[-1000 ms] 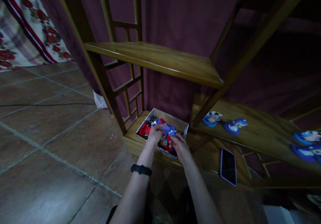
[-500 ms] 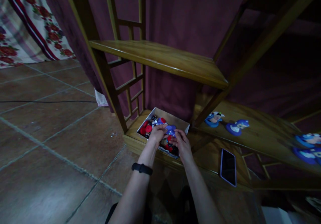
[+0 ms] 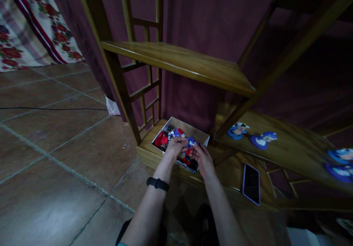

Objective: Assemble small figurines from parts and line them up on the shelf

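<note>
Over a shallow cardboard box on the low shelf, my two hands hold a small purple figurine between them. My left hand pinches its left side, and the fingers of my right hand close on its right side. Its finer shape is partly hidden by my fingers. Beneath, the box holds several small red, black, white and purple pieces, among them a red round piece. A black band circles my left wrist.
A phone in a purple case lies on the lower shelf at right. Blue and purple figurines stand on the shelf above it. A wooden shelf board overhangs the box, with a lattice side to its left.
The purple figurine has been turned in my fingers and now shows more white. My right hand has curled in closer around it. The view has shifted slightly.
</note>
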### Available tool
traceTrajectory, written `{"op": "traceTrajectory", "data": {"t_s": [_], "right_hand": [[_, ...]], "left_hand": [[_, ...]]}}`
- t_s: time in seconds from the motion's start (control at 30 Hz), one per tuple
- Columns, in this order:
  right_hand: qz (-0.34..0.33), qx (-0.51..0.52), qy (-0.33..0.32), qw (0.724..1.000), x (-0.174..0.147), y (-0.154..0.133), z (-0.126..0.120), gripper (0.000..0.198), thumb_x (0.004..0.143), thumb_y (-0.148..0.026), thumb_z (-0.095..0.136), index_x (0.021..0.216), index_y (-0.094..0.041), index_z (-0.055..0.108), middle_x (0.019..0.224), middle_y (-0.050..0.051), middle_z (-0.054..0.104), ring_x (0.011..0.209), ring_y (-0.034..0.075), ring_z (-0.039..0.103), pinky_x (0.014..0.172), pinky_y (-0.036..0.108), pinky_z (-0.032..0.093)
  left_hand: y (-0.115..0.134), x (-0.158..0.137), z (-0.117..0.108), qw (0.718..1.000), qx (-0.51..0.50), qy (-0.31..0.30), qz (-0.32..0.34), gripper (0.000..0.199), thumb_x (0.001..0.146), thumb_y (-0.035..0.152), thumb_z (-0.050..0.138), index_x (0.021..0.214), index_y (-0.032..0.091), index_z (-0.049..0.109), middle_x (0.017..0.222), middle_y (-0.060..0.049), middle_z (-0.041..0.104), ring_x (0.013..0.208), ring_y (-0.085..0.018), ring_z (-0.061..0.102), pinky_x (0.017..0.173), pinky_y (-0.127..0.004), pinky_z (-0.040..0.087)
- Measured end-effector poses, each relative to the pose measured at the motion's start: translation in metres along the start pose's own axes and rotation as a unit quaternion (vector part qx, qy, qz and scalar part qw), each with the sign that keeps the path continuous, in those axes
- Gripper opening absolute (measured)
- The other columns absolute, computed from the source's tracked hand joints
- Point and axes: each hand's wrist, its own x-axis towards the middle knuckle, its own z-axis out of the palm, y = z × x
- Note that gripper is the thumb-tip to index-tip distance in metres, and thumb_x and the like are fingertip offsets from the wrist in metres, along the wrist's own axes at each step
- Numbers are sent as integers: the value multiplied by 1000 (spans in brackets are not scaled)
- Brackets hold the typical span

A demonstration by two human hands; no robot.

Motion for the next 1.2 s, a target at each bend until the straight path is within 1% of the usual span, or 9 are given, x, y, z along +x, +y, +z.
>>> {"op": "traceTrajectory", "data": {"t_s": [0.1, 0.17, 0.27, 0.37, 0.5, 0.63, 0.9, 1.07, 1.2], "right_hand": [[-16, -50, 20, 998, 2, 2, 0, 31, 67, -45, 64, 84, -19, 60, 68, 0, 66, 54, 12, 59, 48, 22, 49], [-26, -84, 39, 995, 4, 4, -2, 32, 69, -49, 61, 84, -20, 59, 66, -1, 65, 50, 11, 57, 45, 22, 47], [-39, -140, 62, 987, 8, 7, -5, 34, 69, -52, 58, 84, -22, 59, 64, -2, 64, 48, 12, 56, 44, 23, 46], [-52, -182, 60, 980, 13, 9, -9, 35, 68, -52, 57, 85, -22, 59, 61, -3, 63, 46, 12, 55, 45, 23, 46], [-52, -182, 44, 981, 18, 9, -12, 34, 66, -51, 59, 83, -21, 61, 58, -3, 62, 45, 12, 55, 46, 24, 46], [-50, -184, 42, 981, 20, 8, -12, 33, 66, -50, 60, 81, -20, 61, 56, -3, 61, 45, 13, 56, 47, 25, 47], [-67, -195, 37, 978, 19, 7, -12, 30, 66, -47, 60, 82, -22, 61, 59, -3, 63, 52, 14, 59, 53, 26, 50], [-76, -204, 46, 975, 17, 8, -11, 31, 66, -47, 60, 83, -22, 62, 65, -2, 64, 56, 15, 60, 56, 27, 51], [-87, -207, 43, 974, 15, 7, -9, 26, 67, -46, 60, 80, -24, 64, 62, -2, 64, 56, 16, 60, 56, 27, 50]], "left_hand": [[-1, 0, 1, 1000, 8, -3, 0, 21, 56, 23, 76, 68, 11, 65, 63, -4, 62, 54, -9, 56, 56, -24, 50], [-1, 1, 1, 1000, 13, -7, -1, 24, 54, 27, 77, 66, 11, 63, 60, -2, 61, 54, -9, 55, 58, -25, 51], [-1, 1, 1, 1000, 18, -10, -1, 28, 51, 30, 78, 64, 11, 63, 58, -2, 60, 54, -9, 55, 59, -26, 51], [0, 0, 2, 1000, 18, -14, -7, 27, 53, 30, 77, 64, 11, 63, 61, -3, 61, 56, -10, 56, 59, -25, 50], [0, 0, 1, 999, 25, -20, -13, 20, 57, 26, 75, 63, 10, 63, 61, -4, 62, 56, -10, 56, 59, -25, 50], [-2, 0, 2, 999, 25, -16, -14, 15, 59, 21, 74, 64, 10, 64, 61, -3, 62, 56, -9, 56, 59, -25, 49], [-2, -2, 6, 1000, 22, 1, -20, 4, 66, 12, 67, 62, 11, 65, 62, -4, 64, 55, -9, 55, 59, -24, 48], [-2, -4, 8, 999, 10, 17, -32, 9, 69, 7, 62, 61, 11, 66, 59, -3, 63, 53, -9, 54, 60, -26, 48], [-5, -2, 8, 998, -18, 45, -32, 6, 65, 8, 66, 61, 11, 65, 58, -3, 62, 55, -11, 56, 60, -27, 49]]}}
